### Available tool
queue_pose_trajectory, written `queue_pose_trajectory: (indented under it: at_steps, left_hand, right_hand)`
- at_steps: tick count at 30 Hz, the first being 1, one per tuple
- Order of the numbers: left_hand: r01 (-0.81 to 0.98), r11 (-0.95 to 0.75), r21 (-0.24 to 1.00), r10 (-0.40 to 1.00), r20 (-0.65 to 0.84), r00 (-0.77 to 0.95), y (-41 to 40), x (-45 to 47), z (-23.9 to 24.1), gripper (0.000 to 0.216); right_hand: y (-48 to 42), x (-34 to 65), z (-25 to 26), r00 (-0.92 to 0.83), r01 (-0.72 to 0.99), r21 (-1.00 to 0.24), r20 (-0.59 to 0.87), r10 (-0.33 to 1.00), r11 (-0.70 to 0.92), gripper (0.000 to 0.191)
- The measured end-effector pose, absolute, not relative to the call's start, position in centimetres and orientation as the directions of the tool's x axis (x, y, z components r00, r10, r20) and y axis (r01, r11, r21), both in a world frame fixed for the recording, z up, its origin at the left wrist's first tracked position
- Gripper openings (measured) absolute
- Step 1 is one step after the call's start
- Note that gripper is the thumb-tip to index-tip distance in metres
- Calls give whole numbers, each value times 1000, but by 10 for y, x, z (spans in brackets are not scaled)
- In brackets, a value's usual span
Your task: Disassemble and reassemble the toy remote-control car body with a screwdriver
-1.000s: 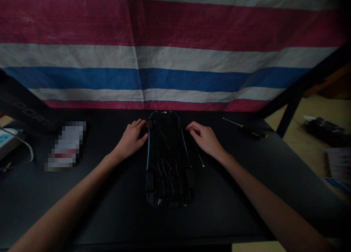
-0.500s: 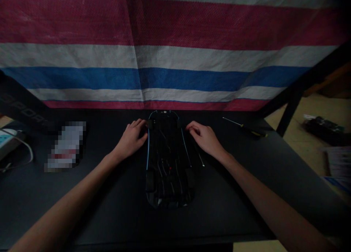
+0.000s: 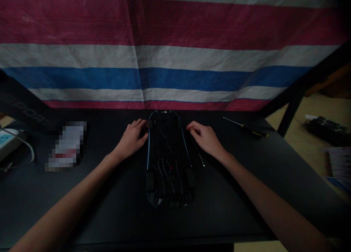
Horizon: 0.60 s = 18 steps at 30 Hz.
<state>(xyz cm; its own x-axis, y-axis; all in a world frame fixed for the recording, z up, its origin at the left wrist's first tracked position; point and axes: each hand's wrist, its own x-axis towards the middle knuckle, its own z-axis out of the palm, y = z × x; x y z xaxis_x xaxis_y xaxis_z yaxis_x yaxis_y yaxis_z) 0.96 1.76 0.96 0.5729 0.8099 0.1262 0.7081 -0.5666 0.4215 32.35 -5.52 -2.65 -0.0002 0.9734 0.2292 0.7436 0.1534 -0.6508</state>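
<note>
A black toy car (image 3: 168, 160) with thin blue edge lines lies upside down in the middle of the dark table (image 3: 115, 208), its underside facing up. My left hand (image 3: 132, 138) rests at the car's far left side, fingers curled against the far left wheel. My right hand (image 3: 205, 138) sits at the far right side, fingers bent and touching the car by its far right wheel. A thin metal rod (image 3: 201, 159) lies on the table just under my right wrist.
A screwdriver (image 3: 246, 128) with a dark handle lies at the back right of the table. A blurred card-like item (image 3: 67, 146) lies at the left, a white power strip with cable (image 3: 11, 144) at the far left edge. A striped tarp (image 3: 170, 51) hangs behind.
</note>
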Motion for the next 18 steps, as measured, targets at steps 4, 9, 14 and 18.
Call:
queue_pose_trajectory:
  at_steps: [4,9,14,18]
  left_hand:
    - [710,-569,416,811,137,569,18,10,8,20]
    - [709,-570,415,810,137,571,19,10,7,24]
    - [709,-571,414,807,126,577,19,10,8,23]
    - [720,-560,410,817,124,564,18,10,10,23]
  right_hand:
    - [-56,323,-26,6,738,-657,229,973,151,19]
    - [-56,322,-24,12,750,-647,222,975,138,19]
    - [-56,322,-24,2,750,-643,234,972,153,20]
    - [-55,322,-25,1,756,-636,240,971,157,21]
